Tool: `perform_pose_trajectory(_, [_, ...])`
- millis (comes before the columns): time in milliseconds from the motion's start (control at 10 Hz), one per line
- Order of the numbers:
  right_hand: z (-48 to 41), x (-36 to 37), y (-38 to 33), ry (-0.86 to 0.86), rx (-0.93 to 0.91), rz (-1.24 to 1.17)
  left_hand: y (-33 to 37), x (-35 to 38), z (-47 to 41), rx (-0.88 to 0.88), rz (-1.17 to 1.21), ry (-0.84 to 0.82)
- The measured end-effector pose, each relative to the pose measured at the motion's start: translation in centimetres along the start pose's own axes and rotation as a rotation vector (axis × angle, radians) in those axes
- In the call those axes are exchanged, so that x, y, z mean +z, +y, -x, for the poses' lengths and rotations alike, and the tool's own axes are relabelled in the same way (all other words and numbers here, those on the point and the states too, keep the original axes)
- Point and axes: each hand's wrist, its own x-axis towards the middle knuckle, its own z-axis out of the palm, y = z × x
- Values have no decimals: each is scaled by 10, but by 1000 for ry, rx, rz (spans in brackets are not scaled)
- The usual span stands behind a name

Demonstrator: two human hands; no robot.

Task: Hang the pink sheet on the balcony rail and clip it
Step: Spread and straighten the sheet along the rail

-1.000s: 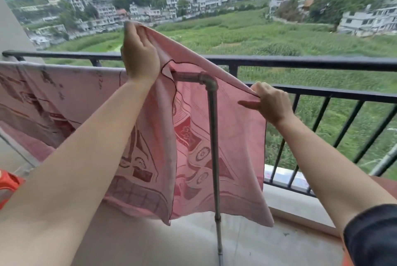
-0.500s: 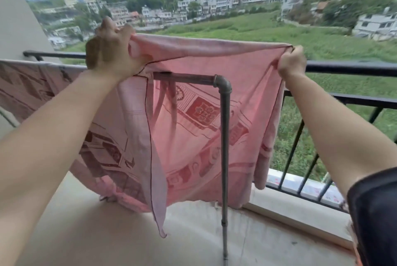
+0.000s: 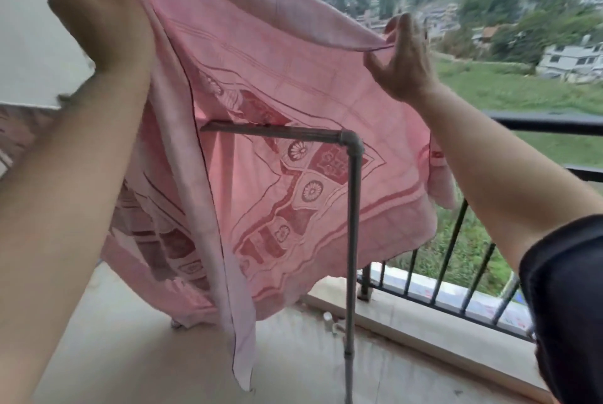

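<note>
Green hillsides with pale buildings (image 3: pixel 567 59) fill the distance beyond a concrete balcony floor (image 3: pixel 293 361), seen from the head camera. Along the balcony's right side runs the black balcony rail (image 3: pixel 548 122), with upright bars below it. Nearer stands a grey pipe frame (image 3: pixel 354 195), its horizontal bar meeting a vertical leg at an elbow joint. Raised high above both, the pink sheet (image 3: pixel 261 84) billows with its patterned border hanging down behind the pipe. At upper left, the left hand (image 3: pixel 98 5) is closed around a bunch of the sheet's top edge. To the right, the right hand (image 3: pixel 404 58) pinches the sheet's edge between thumb and forefinger, other fingers spread loosely. A dark sleeve (image 3: pixel 567 305) covers the right upper arm.
</note>
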Motion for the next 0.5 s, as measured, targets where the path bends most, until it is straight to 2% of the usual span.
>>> perform_pose_trajectory(100, [23, 15, 11, -240, 183, 173, 46, 31, 121, 46, 256, 182])
perform_pose_trajectory(200, [50, 32, 27, -541, 427, 451, 81, 65, 180, 35, 259, -141])
perform_pose_trajectory(300, [87, 43, 46, -640, 498, 337, 73, 99, 231, -71, 174, -431])
perform_pose_trajectory(400, [130, 53, 58, -621, 571, 215, 58, 119, 271, -144, 43, -603])
perform_pose_trajectory(500, [169, 54, 56, -571, 555, 168, 47, 134, 287, -181, -42, -606])
